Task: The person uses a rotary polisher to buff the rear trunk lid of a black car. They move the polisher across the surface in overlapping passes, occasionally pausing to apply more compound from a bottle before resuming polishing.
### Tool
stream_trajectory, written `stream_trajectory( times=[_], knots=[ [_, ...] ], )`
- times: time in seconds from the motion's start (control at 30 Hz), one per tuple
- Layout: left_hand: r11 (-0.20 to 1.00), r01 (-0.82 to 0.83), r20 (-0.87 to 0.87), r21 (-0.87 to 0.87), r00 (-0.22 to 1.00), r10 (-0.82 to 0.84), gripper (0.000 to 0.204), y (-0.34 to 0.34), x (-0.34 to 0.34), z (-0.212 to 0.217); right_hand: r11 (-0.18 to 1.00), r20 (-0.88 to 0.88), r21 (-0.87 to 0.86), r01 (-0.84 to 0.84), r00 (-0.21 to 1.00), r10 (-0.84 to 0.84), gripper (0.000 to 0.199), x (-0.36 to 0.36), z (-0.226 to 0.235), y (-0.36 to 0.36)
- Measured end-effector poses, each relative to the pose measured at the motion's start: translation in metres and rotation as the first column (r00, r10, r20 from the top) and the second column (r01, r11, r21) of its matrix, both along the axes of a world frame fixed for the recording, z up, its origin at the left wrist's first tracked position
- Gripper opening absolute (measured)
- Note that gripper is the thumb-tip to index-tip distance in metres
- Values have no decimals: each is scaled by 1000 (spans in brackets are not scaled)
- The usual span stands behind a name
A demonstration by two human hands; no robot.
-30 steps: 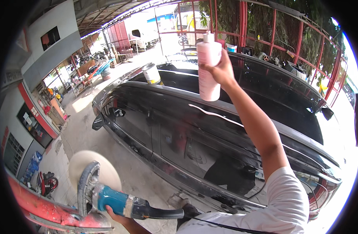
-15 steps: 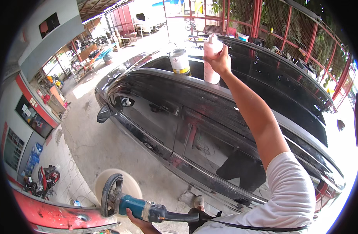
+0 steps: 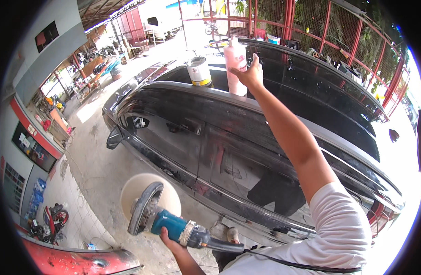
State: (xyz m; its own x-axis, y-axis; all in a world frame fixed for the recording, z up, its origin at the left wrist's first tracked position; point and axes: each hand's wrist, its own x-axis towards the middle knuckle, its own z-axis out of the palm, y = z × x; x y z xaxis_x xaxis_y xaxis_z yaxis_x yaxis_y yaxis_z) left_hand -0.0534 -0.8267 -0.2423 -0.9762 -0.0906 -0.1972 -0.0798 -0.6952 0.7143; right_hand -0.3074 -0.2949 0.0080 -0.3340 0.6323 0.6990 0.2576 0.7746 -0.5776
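Observation:
My left hand (image 3: 170, 240) grips a teal-and-black electric polisher (image 3: 174, 225) from below, beside the car's flank. The tool has a black loop handle and a round white pad (image 3: 173, 196); its cord runs back along my body. Most of my left fingers are hidden beneath the housing. On the roof of the black car (image 3: 173, 98) stands a pinkish squeeze bottle (image 3: 234, 59), upright. Right at its side is my right hand (image 3: 252, 74), fingers spread and the thumb near or touching the bottle. A white-and-yellow paint can (image 3: 199, 72) stands to the bottle's left.
The car's side mirror (image 3: 114, 137) juts out at the left. A red car panel (image 3: 77, 256) lies at the lower left. Beyond the roof, a second dark car surface (image 3: 311, 87) stretches toward a red mesh fence (image 3: 306, 27). A red motorcycle (image 3: 52, 222) is parked near the wall.
My right fingers have opened from around the bottle, which now stands on the roof. The polisher has risen and shifted right in my left hand. The whole view has moved slightly.

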Motion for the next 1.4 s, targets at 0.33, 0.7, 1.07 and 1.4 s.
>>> stream_trajectory(
  times=[0.33, 0.7, 1.07, 1.4],
  knots=[
    [980, 200, -193, 8, 962, -195, 81, 136, 15, 43, 215, 216, -936, -278, 31, 976, 106, 413, -104, -204],
    [567, 800, -312, -199, 496, -810, 81, 317, 199, 71, 383, -36, -879, -282, 842, 538, 84, 681, -154, -164],
    [66, 983, -408, -169, -9, -913, 85, 409, 305, 139, 98, -183, -978, -184, 983, 23, 56, 789, -22, -169],
    [231, 944, -185, -235, 190, -964, 76, 360, 151, 155, 55, -100, -992, -118, 962, 254, 60, 637, -7, -164]
  ],
)
